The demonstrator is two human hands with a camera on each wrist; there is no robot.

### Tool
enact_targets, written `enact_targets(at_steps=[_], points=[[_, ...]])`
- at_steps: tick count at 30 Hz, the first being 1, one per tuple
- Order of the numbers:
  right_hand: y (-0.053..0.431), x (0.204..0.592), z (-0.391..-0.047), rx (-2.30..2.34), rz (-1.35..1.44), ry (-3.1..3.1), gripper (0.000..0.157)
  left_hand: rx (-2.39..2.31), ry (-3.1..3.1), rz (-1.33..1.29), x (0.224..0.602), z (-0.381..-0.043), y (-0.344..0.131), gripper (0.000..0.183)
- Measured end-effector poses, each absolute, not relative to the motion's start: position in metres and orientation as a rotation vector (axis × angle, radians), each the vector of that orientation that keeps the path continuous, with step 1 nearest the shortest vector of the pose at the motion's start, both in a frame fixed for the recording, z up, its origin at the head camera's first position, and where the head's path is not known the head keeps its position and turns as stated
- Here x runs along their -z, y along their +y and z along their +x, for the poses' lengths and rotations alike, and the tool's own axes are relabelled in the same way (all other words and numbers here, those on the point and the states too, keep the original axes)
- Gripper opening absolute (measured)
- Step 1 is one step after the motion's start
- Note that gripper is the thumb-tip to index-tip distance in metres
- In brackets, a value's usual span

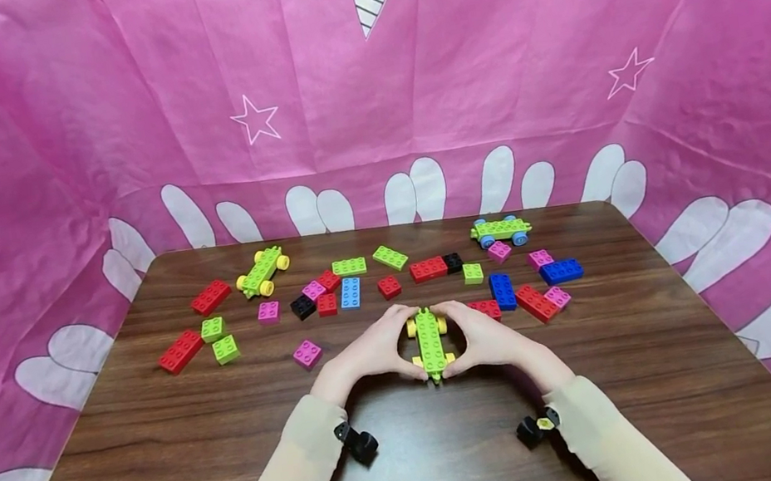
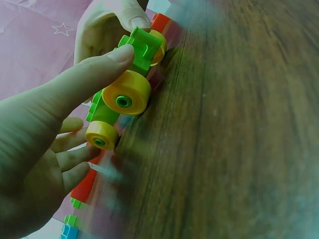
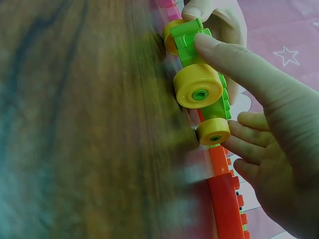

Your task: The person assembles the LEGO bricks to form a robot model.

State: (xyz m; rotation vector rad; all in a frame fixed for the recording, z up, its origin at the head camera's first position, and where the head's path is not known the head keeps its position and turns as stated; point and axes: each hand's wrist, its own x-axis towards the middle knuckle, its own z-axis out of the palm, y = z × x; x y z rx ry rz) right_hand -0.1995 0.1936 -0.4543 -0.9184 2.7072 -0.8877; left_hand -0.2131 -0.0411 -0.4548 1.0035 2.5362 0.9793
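Note:
A lime-green toy car base [image 1: 430, 343] with yellow wheels stands lengthwise at the middle of the table, between both hands. My left hand [image 1: 378, 347] curves round its left side, thumb on the near end and fingertips by the far end. Mirroring it, my right hand [image 1: 482, 333] curves round the right side, its thumb [image 3: 239, 62] also against the near end. In the left wrist view, the left thumb [image 2: 94, 74] presses the green end above a yellow wheel [image 2: 127, 93]. The wheels look to be on or just above the tabletop; I cannot tell which.
Another green car base with yellow wheels [image 1: 264, 272] stands far left, one with blue wheels [image 1: 501, 230] far right. Several loose bricks lie between, among them a pink brick [image 1: 308, 354] left of my hands and a red brick [image 1: 485, 309] behind the right hand. Pink cloth [image 1: 343, 70] surrounds the table.

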Motion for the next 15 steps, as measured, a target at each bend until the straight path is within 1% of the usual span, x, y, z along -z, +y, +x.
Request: enact_targets(at_steps=[15], points=[[0.1911, 0.4556, -0.1922, 0.885, -0.941, 2.694, 0.1, -0.992, 2.52, 0.973, 0.4541, -0.2059, -0.0458, 0.097]])
